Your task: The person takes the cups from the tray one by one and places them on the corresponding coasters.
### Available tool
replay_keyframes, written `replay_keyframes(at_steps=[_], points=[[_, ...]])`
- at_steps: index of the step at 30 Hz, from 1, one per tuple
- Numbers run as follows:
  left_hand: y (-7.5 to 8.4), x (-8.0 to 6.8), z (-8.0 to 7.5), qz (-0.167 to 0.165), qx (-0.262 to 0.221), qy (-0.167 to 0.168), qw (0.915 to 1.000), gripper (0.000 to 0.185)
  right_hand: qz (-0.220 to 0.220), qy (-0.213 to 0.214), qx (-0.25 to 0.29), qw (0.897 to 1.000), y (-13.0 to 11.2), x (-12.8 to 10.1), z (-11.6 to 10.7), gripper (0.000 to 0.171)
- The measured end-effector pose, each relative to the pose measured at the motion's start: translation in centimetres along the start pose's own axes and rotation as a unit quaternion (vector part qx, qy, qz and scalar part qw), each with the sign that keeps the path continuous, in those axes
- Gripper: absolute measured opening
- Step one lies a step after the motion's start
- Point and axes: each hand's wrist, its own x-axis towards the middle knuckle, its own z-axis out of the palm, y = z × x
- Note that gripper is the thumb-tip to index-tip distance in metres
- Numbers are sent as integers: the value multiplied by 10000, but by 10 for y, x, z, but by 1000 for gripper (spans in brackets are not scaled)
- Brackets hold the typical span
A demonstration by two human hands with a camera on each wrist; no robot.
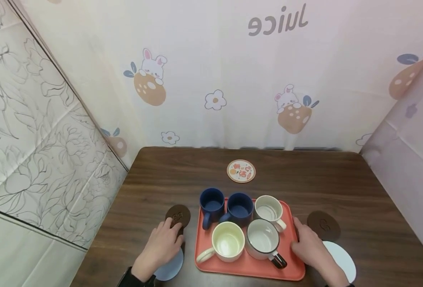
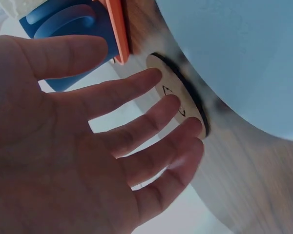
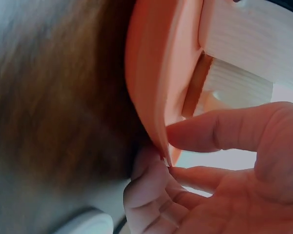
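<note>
An orange tray (image 1: 297, 275) holds two blue mugs (image 1: 212, 204) and three pale ones (image 1: 227, 241). My left hand (image 1: 163, 244) lies flat to the left of the tray, fingers straight and spread. Its fingertips (image 2: 156, 75) touch a brown coaster (image 1: 179, 214) and its palm is over a light-blue coaster (image 1: 169, 269). My right hand (image 1: 309, 248) is at the tray's right edge. In the right wrist view the thumb (image 3: 219, 130) lies on the inner side of the tray's rim (image 3: 151, 87) and the curled fingers (image 3: 151, 192) are under it, pinching the rim.
A printed round coaster (image 1: 241, 171) lies behind the tray on the dark wooden table (image 1: 358, 191). A second brown coaster (image 1: 323, 225) and a white one (image 1: 342, 260) lie to the right of my right hand. Patterned curtains wall the table on three sides.
</note>
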Motion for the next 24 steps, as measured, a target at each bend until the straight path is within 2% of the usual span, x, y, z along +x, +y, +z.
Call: replay_keyframes(at_steps=[6, 10, 18, 24], points=[[-3, -5, 0, -158, 92, -51, 9998, 37, 8, 77, -88, 9999, -1, 3, 1, 71], [-3, -4, 2, -87, -11, -55, 9999, 40, 7, 136, -101, 9999, 1, 4, 2, 71], [-5, -8, 3, -24, 36, 186, 9998, 41, 43, 150, -49, 9999, 5, -1, 8, 71], [-8, -5, 9, -65, 97, 113, 9999, 42, 95, 119, -94, 9998, 5, -2, 9, 70]])
